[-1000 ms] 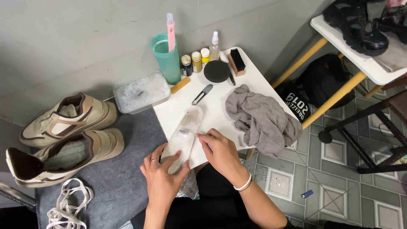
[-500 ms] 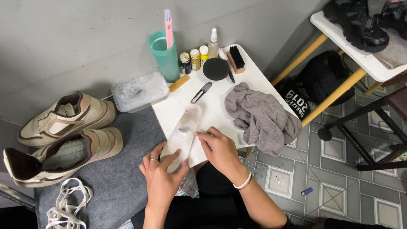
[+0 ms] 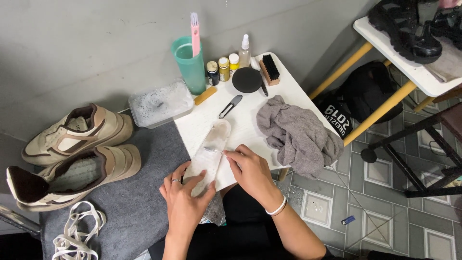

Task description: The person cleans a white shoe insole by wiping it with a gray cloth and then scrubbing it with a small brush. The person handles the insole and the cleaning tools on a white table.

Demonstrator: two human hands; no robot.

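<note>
Head view | left hand [image 3: 185,197] presses flat on pale insole [image 3: 209,149], fingers spread | right hand [image 3: 250,171] pinches small tool against insole | white table [image 3: 250,120]

Both hands low centre, forearms coming up from bottom edge. Left hand [image 3: 185,195] flat, palm down, fingers spread, ring on one finger. Right hand [image 3: 250,168] curled, fingertips pinched toward left, white band on wrist.
</note>
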